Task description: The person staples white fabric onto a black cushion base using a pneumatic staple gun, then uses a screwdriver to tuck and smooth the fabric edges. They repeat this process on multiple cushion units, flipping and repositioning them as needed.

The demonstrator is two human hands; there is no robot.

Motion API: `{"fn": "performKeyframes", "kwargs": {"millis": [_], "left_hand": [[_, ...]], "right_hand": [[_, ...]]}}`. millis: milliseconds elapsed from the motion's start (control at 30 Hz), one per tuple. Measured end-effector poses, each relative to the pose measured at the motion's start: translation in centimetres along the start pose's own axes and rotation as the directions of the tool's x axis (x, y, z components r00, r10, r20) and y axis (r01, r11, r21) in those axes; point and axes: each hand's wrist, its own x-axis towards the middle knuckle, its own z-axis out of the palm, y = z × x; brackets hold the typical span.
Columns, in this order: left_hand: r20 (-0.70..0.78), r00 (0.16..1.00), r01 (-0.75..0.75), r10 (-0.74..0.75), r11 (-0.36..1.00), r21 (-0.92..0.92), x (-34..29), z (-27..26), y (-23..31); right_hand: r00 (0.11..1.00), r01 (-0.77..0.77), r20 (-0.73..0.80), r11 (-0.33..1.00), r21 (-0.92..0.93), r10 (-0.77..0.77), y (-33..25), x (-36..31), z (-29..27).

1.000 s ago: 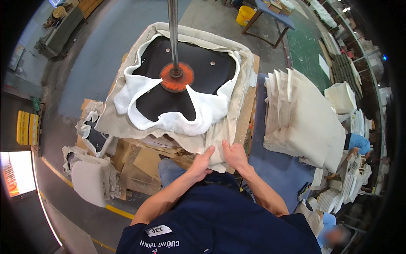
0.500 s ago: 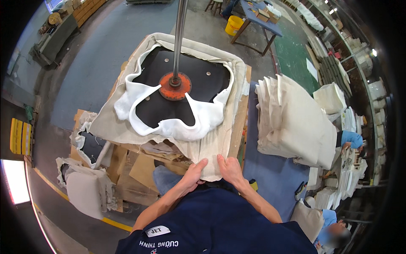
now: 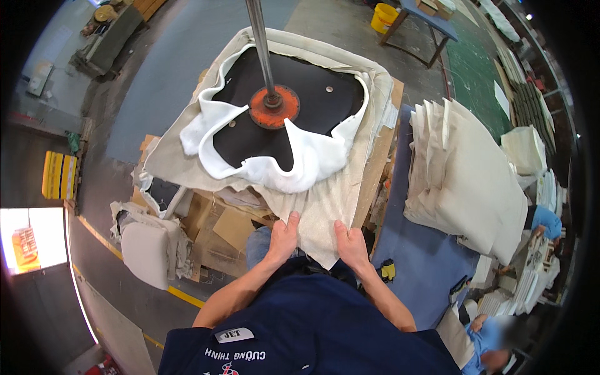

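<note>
A beige fabric cover (image 3: 319,219) spreads around a black board (image 3: 303,74), and white padding (image 3: 315,164) curls over the board's edges. From above, a metal rod (image 3: 260,47) with an orange round plate (image 3: 284,111) at its foot presses on the board. My left hand (image 3: 284,237) pinches the near flap of the cover by its left edge. On the flap's right edge, my right hand (image 3: 352,245) grips with the thumb on top. The flap stretches toward my body, its pointed end hanging between the hands.
A stack of beige covered cushions (image 3: 465,178) stands on the blue table (image 3: 397,234) to the right. At the left are another cushion (image 3: 145,250) and cardboard (image 3: 233,230). A yellow bucket (image 3: 384,17) stands far off, and a person in blue (image 3: 484,347) is at the lower right.
My hands have moved slightly apart along the flap's edges, and its loose end now hangs to a point. The view has shifted, so the scene sits farther right and higher.
</note>
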Motion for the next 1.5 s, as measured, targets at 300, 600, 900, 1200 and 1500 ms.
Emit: {"fn": "performKeyframes", "kwargs": {"millis": [300,600,900,1200,1500], "left_hand": [[-0.162,0.981,-0.127,0.111,0.987,-0.094,-3.9,2.0,0.5],[-0.067,0.992,0.12,-0.109,0.974,0.19,-4.5,-0.1,0.9],[-0.103,0.992,-0.059,0.072,0.991,0.119,-2.8,-0.5,-1.8],[-0.082,0.992,0.11,-0.097,0.979,0.171,-4.6,-0.5,0.2],[-0.026,0.994,0.112,-0.109,0.967,0.231,-4.9,0.1,2.9]], "right_hand": [[0.974,-0.217,0.125,0.929,0.301,0.188,-1.5,-1.1,-2.5],[0.841,-0.505,0.42,0.774,0.382,0.342,1.5,6.5,-5.4],[0.993,-0.119,0.062,0.91,0.397,0.103,3.4,10.2,-0.9],[0.936,-0.245,0.302,0.95,0.195,0.179,0.3,6.1,-4.6],[0.748,-0.644,0.61,0.507,0.572,0.261,0.5,0.1,-0.2]]}}
